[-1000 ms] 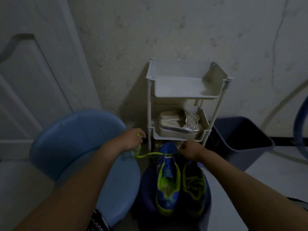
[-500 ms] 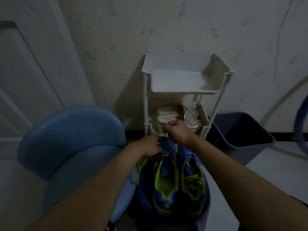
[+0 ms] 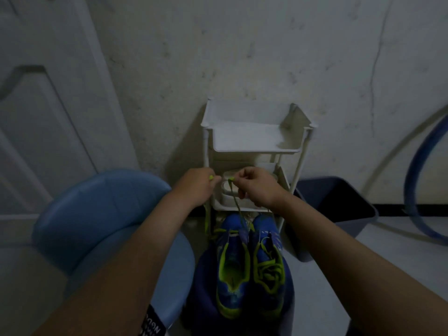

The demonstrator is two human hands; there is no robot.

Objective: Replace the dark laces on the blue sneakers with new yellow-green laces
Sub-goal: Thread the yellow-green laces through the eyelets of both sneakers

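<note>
The left hand [image 3: 196, 187] pinches one tip of a thin yellow-green lace [image 3: 237, 209] between thumb and curled fingers, and the right hand [image 3: 257, 187] pinches the other tip the same way. Both are raised close together, not touching, in front of a white plastic shelf rack [image 3: 254, 149]. From each hand a strand drops to the toe-end eyelets of the left-side blue sneaker [image 3: 230, 294], whose tongue lies open and otherwise unlaced. Just beside it, the right-side blue sneaker [image 3: 270, 241] carries yellow-green lacing up its front. Both sneakers sit on a dark blue rounded seat [image 3: 203, 287], toes at its far edge. A light blue plastic chair [image 3: 97, 214] stands to the left and a dark grey bin [image 3: 339, 202] to the right
</note>
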